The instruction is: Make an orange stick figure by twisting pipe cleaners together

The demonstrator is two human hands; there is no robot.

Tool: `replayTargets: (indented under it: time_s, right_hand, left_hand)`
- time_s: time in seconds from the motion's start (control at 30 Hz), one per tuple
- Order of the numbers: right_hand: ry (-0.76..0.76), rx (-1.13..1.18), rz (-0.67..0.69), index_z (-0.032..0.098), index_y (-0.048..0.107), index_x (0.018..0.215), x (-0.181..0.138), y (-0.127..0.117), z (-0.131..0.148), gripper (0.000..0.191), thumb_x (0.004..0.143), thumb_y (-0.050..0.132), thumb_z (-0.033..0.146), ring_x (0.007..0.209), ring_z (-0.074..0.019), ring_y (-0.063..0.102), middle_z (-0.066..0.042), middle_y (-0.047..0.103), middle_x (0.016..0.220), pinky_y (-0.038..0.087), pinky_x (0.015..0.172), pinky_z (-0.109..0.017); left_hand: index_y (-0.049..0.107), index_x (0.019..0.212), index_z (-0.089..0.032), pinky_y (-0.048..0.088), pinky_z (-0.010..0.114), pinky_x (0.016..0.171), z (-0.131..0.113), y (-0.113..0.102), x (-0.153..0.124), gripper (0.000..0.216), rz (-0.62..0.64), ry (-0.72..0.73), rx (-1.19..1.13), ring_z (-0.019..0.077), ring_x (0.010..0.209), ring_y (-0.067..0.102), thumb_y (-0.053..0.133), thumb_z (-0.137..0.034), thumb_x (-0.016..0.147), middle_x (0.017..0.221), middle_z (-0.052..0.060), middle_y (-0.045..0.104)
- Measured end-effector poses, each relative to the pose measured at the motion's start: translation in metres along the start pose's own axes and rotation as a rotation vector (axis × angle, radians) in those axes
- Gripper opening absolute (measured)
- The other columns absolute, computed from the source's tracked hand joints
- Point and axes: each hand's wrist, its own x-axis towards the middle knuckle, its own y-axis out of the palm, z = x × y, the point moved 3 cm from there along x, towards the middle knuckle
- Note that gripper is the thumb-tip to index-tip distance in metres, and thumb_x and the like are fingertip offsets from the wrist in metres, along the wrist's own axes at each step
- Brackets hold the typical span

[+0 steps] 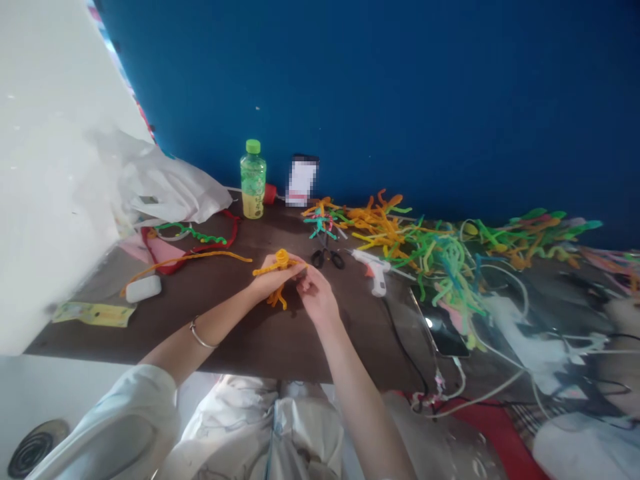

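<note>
Over the dark table, an orange pipe-cleaner figure [281, 259] with a coiled round top and dangling strands is held between my hands. My left hand [267, 283] closes around its body. My right hand [315, 290] has its fingertips pinched together at the figure's right side, on an orange strand that is mostly hidden by the fingers. Just beyond my right hand lie black-handled scissors [327, 259]. A white glue gun [374, 272] rests to the right of them.
Behind stand a green-capped bottle [253, 183] and a phone [303, 180]. Bundles of coloured pipe cleaners [445, 257] spread along the right, near a dark tablet [440, 323] and cables. On the left are a white earbud case [143, 289], a yellow packet [95, 314] and a plastic bag [170, 183].
</note>
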Motion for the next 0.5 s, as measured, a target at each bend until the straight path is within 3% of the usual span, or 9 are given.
replayTargets:
  time_s: [0.13, 0.27, 0.5]
  right_hand:
    - [0.074, 0.105, -0.026, 0.018, 0.056, 0.06, -0.002, 0.0011, 0.002, 0.014, 0.061, 0.069, 0.022, 0.044, -0.0045, 0.036, 0.008, 0.038, 0.048, 0.034, 0.043, -0.019]
    - [0.107, 0.052, -0.04, 0.017, 0.056, 0.063, -0.0017, 0.0001, 0.0006, 0.018, 0.063, 0.069, 0.029, 0.044, -0.0042, 0.035, 0.008, 0.037, 0.049, 0.034, 0.042, -0.019]
    - [-0.012, -0.06, -0.01, 0.017, 0.054, 0.06, -0.0045, 0.0013, 0.0046, 0.019, 0.061, 0.071, 0.026, 0.046, -0.0048, 0.036, 0.007, 0.038, 0.049, 0.032, 0.044, -0.02]
  left_hand:
    - [0.062, 0.076, -0.013, 0.047, 0.023, 0.055, -0.0048, 0.0008, -0.0002, 0.016, -0.007, 0.002, 0.047, 0.0083, 0.052, 0.052, 0.064, -0.026, 0.067, 0.061, 0.003, 0.06]
    - [0.063, 0.077, -0.013, 0.046, 0.021, 0.055, -0.0055, -0.0005, 0.0008, 0.016, 0.001, 0.018, 0.064, 0.0086, 0.055, 0.053, 0.063, -0.027, 0.068, 0.065, 0.004, 0.062]
    - [0.063, 0.077, -0.015, 0.047, 0.025, 0.066, 0.0028, -0.0041, 0.0037, 0.018, 0.045, 0.042, 0.059, 0.0121, 0.066, 0.058, 0.064, -0.03, 0.067, 0.073, 0.005, 0.064]
